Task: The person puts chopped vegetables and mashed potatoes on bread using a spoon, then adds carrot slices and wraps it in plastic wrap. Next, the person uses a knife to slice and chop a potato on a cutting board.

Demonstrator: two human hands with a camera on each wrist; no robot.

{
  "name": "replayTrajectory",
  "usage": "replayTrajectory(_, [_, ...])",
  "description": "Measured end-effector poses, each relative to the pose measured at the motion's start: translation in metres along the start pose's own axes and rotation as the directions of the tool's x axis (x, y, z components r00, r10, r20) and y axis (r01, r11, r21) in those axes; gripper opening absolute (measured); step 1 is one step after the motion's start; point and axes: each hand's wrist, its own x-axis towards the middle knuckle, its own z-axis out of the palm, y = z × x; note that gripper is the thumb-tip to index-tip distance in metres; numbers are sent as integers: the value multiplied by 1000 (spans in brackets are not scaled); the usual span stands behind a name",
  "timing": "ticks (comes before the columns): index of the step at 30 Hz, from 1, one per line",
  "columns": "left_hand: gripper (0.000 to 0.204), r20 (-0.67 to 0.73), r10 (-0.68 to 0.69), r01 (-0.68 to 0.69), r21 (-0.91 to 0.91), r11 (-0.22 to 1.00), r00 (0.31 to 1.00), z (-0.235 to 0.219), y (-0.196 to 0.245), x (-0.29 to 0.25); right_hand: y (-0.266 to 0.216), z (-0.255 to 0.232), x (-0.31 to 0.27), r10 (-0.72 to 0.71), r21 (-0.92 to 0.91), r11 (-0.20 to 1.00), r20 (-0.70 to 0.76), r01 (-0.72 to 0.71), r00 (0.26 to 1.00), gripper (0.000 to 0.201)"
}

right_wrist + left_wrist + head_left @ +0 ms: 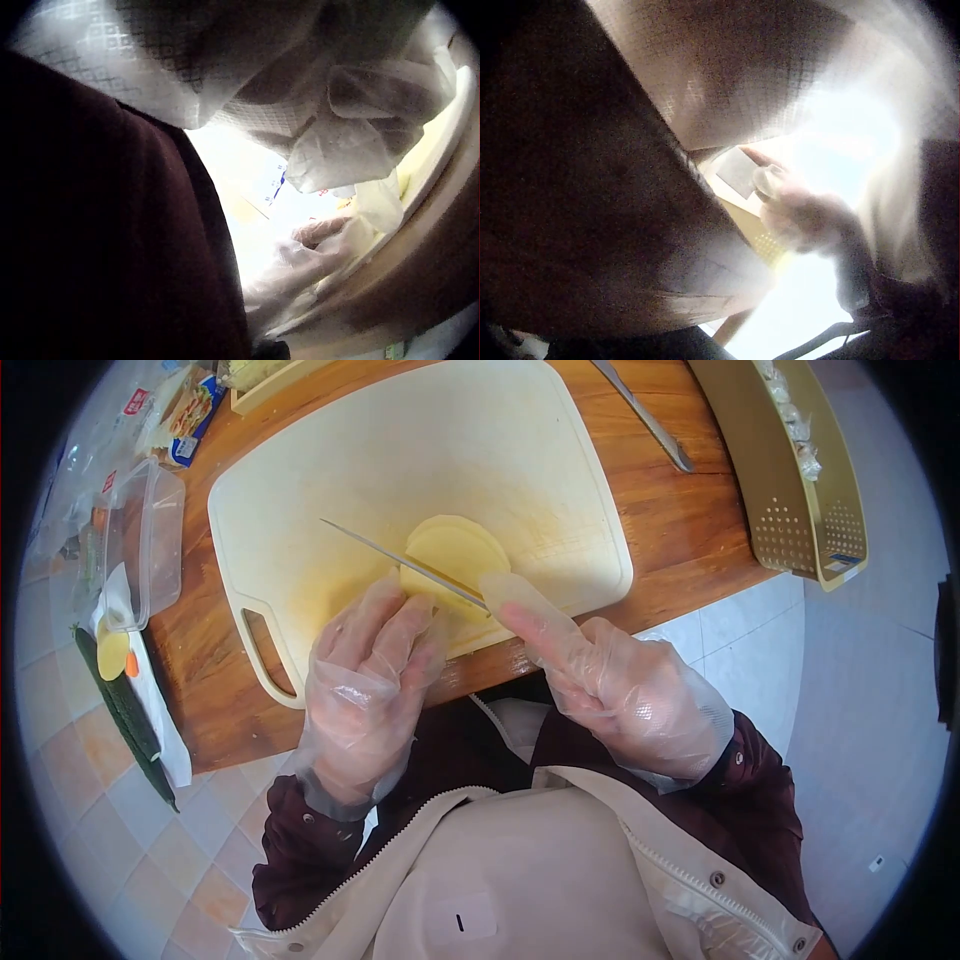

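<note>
A stack of pale yellow round slices (457, 548) lies on the white cutting board (370, 460), near its front edge. My right hand (625, 680), in a clear plastic glove, grips a kitchen knife (365, 543). In the head view its blade runs slantwise across the slices, seen nearly edge-on; the handle is hidden in the hand. The left wrist view shows the broad flat blade (737, 172). My left hand (370, 670), gloved too, holds the slices with bent fingers on their near left side, close beside the blade. Its thumb is hidden.
Left of the board stand a clear plastic box (160, 550), cucumbers (115, 695) and white paper (165, 710) bearing a yellow slice (113, 652) and an orange bit. A metal utensil (645, 415) lies behind right. A perforated beige basket (790, 520) stands at the right edge.
</note>
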Motion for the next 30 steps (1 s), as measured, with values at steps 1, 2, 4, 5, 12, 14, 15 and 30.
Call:
replayTrajectory(1, [42, -7, 7, -7, -2, 1000, 1000, 0, -1, 0, 0, 1, -1, 5, -63, 998, -27, -7, 1000, 83])
replayTrajectory(2, [42, -8, 5, -5, -3, 1000, 1000, 0, -1, 0, -2, 1, -1, 7, -94, 996, -40, -11, 999, 84])
replayTrajectory(4, [42, -4, 24, -24, 8, 1000, 1000, -1, -1, 0, -8, -2, 0, 45, -120, 992, -18, -47, 999, 85])
replayTrajectory(5, [42, -6, 23, -23, 8, 1000, 1000, 0, -2, 0, -9, -3, -1, 63, -118, 991, 0, -62, 998, 86])
replayTrajectory(12, [41, -37, 63, -64, -18, 998, 997, 1, -3, 1, -10, 0, -2, 17, -257, 966, -49, -30, 999, 84])
replayTrajectory(14, [41, -31, 71, -72, -25, 997, 997, 0, -3, 1, -12, -1, -2, 63, -171, 983, -40, -69, 997, 84])
replayTrajectory(15, [41, -22, 66, -66, -21, 998, 998, -1, -2, 2, -14, -2, -1, 78, -142, 986, -36, -82, 996, 84])
replayTrajectory(30, [41, -28, 74, -75, -33, 997, 997, 1, -5, 0, 1, -3, -10, 158, -169, 975, 62, -145, 986, 79])
